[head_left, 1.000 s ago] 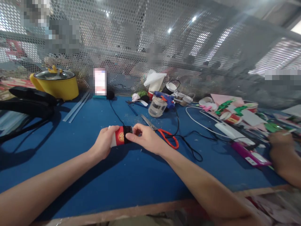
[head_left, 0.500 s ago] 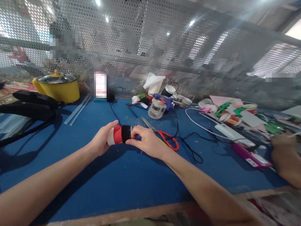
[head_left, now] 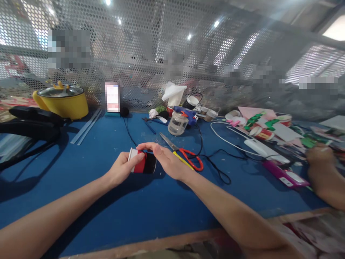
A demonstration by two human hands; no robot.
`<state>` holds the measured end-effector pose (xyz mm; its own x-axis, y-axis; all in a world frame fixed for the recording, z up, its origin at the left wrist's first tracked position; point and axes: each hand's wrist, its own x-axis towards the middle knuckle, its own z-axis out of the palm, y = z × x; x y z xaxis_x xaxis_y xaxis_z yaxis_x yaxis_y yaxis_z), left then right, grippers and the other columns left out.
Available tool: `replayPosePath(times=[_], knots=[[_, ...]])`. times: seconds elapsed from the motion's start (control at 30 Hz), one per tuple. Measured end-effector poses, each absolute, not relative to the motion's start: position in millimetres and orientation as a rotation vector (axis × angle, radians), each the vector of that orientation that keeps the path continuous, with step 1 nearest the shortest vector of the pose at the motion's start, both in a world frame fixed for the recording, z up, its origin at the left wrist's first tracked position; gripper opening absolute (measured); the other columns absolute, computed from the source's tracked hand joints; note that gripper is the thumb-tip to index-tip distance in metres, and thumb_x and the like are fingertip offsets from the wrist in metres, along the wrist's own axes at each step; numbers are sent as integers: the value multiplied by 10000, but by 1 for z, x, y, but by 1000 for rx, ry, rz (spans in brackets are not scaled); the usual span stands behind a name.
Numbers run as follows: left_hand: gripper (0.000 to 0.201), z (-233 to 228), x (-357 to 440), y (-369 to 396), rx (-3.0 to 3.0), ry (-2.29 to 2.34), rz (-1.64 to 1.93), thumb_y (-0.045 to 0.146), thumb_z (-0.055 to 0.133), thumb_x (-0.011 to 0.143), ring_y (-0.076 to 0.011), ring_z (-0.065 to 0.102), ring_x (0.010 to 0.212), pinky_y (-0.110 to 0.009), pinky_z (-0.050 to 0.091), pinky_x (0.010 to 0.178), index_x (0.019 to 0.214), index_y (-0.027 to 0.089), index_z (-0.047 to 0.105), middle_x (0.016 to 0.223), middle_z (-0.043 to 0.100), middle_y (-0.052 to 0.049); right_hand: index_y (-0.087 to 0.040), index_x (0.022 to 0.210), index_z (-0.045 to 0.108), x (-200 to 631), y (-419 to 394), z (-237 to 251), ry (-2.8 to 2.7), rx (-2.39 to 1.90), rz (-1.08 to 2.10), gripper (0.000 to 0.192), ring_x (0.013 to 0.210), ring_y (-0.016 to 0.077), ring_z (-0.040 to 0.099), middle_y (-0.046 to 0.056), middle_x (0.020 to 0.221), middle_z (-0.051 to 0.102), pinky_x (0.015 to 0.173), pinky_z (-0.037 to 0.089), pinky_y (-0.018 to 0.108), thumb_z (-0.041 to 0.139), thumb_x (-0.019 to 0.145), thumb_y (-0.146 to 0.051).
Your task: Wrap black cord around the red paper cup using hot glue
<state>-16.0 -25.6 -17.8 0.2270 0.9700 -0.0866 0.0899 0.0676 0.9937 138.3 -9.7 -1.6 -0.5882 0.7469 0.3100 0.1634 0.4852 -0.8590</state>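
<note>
At the middle of the blue bench (head_left: 81,187), nearer its front edge than its back, a small paper cup (head_left: 142,162) with a white rim, red body and black band is lying on its side just above the surface. The left hand (head_left: 122,169) is gripping the cup at its white-rimmed end, fingers curled around the body. The right hand (head_left: 167,162) is lying flat and open across the black-banded end, fingers extended over the top of the cup and reaching toward the left hand; it is touching the cup but not clamping it.

Half a second earlier the right hand was pinching the black band between thumb and fingertips; it is now opened out over it. The cup is sitting slightly lower and nearer the person, and the red emblem seen one second earlier is no longer facing the camera.

Red-handled scissors (head_left: 185,155) are lying just beside the right hand, with a black cable (head_left: 212,162) looping beyond them. A clear jar (head_left: 178,124) and a blue glue gun (head_left: 185,112) are standing toward the back edge. Bare blue surface is extending from the hands to the front edge and toward the left side. Another person's hand (head_left: 320,158) is working near the right edge.
</note>
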Motion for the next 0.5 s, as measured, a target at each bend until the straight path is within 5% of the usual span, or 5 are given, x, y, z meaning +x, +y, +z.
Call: replayPosePath(times=[0.23, 0.5], knots=[[339, -23, -20, -26, 1565, 1130, 890, 419, 438, 708, -56, 253, 458, -198, 206, 438, 507, 152, 384, 485, 312, 57, -118, 976, 522, 139, -1, -8, -1910, -870, 1041, 510, 922, 159, 527, 107, 940, 586, 857, 372, 331, 197, 834, -485], [363, -24, -19, -23, 1738, 1221, 769, 445, 350, 754, -68, 237, 482, -205, 210, 447, 521, 167, 334, 511, 276, 54, -117, 1018, 502, 136, -8, -9, -2034, -803, 994, 511, 992, 153, 501, 113, 1034, 565, 889, 353, 312, 177, 843, -470]])
